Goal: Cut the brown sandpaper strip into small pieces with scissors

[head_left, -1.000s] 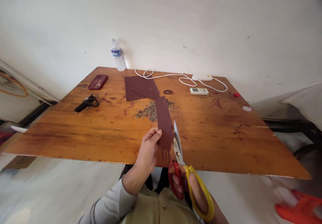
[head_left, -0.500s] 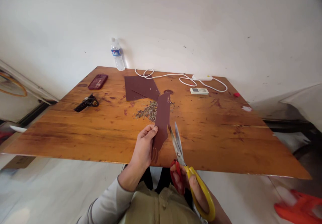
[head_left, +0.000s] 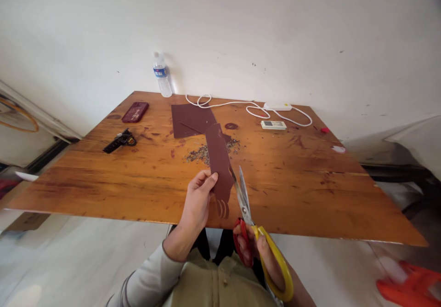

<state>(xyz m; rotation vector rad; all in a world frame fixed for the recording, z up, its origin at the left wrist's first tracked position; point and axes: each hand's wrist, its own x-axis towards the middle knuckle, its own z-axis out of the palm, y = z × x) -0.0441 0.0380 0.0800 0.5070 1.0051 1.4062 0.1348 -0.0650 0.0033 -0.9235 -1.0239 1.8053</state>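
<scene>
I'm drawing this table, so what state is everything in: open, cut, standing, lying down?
Scissors: blades open, in the right hand
Strip: right edge notched, in the left hand
Scraps: loosely heaped
Sheets: flat, overlapping
Bottle: standing upright
Phone: lying flat
Remote: lying flat
Cord: loosely looped
Black item: lying down
Power strip: lying flat; on or off unclear

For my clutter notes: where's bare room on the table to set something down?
Mostly bare: right of the scissors, in front of the remote; between the left hand and the black object. Crowded: the middle, with held brown strip, loose scraps and brown sheets; the back, with cable and power strip.
</scene>
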